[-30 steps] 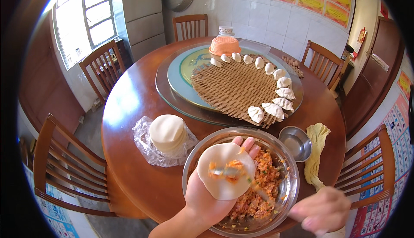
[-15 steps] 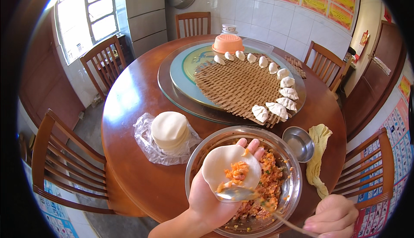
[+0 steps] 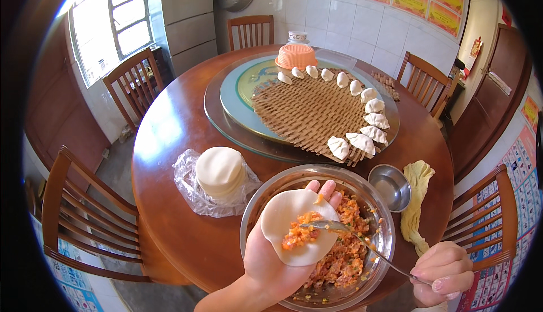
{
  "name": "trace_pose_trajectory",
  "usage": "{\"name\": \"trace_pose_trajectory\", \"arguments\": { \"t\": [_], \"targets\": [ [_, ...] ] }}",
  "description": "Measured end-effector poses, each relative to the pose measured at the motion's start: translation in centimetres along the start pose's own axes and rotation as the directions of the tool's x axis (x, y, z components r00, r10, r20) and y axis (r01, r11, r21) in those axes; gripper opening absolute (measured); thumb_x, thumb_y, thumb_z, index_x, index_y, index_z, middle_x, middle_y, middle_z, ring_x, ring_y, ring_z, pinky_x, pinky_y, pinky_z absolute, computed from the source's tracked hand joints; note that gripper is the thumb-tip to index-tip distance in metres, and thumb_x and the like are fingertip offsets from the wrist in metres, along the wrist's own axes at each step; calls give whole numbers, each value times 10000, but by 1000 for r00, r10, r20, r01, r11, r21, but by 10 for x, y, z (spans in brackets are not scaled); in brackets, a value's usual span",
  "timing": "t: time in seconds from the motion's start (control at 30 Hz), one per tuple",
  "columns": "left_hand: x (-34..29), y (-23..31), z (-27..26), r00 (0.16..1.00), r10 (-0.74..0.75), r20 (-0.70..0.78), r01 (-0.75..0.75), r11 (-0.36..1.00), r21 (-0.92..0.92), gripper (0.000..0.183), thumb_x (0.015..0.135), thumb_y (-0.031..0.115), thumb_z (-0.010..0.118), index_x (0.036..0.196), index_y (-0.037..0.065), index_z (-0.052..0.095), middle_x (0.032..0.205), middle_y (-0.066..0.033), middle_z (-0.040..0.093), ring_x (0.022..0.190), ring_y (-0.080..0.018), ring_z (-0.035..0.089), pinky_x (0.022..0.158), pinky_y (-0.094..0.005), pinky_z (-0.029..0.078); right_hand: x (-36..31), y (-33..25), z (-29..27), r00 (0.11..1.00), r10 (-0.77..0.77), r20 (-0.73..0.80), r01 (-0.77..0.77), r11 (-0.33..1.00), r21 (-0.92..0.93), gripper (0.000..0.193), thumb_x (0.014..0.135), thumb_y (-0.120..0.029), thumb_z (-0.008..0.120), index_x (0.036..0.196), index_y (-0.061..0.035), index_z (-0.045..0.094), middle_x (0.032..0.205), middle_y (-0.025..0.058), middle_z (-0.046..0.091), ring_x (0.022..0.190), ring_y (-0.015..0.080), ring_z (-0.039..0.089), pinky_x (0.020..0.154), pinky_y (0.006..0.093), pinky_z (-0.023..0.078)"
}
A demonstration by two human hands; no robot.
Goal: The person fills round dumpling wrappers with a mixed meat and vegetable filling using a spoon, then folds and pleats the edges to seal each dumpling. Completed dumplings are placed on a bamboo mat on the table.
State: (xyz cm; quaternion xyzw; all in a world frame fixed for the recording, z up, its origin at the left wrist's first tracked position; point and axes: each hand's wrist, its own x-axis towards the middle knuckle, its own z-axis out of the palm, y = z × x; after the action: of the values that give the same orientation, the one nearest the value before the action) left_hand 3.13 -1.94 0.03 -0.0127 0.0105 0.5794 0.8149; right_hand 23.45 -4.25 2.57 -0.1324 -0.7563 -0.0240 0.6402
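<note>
Palm up over the bowl, my left hand [image 3: 270, 264] holds a round dumpling wrapper [image 3: 272, 216] across its palm and fingers. A small mound of orange filling [image 3: 295, 236] lies on the wrapper. My right hand [image 3: 443, 273], closed around the handle end of a metal spoon [image 3: 380, 255], keeps the spoon's bowl against the mound's upper edge. Below both is a steel mixing bowl [image 3: 388, 267] with more minced filling [image 3: 343, 267] inside. To the left, a stack of wrappers [image 3: 219, 172] rests on crumpled clear plastic [image 3: 189, 190].
Folded dumplings [image 3: 362, 142] line the right and far edge of a woven mat [image 3: 305, 114] on the turntable [image 3: 232, 100]. A small steel bowl [image 3: 391, 186] and a yellow cloth [image 3: 417, 199] lie right of the mixing bowl. An orange basket [image 3: 297, 56] stands at the back.
The spoon has moved from the wrapper's near edge up to the top of the mound. The filling is more spread out toward the lower left. My right hand has shifted slightly.
</note>
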Motion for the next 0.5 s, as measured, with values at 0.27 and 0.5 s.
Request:
{"name": "trace_pose_trajectory", "arguments": {
  "t": [0.27,0.5],
  "targets": [
    [5,19,-3,987,163,9,-162,984,-81,490,975,247,210,1325,-93,243,1406,-268,246,1308,-405,255,1059,-508,278,-15,-13,5,882,247,-402,-319,940,-121,218,949,-262,379,787,-124,330,519,-20,318,504,100,304,543,231,268],
    [1,42,-3,933,355,65,-347,932,-108,478,975,211,239,1353,-80,218,1420,-258,221,1325,-389,225,1062,-504,274,-29,-6,6,904,380,197,-406,907,115,205,925,-155,428,807,4,479,548,106,533,398,183,517,355,257,434]
  ]
}}
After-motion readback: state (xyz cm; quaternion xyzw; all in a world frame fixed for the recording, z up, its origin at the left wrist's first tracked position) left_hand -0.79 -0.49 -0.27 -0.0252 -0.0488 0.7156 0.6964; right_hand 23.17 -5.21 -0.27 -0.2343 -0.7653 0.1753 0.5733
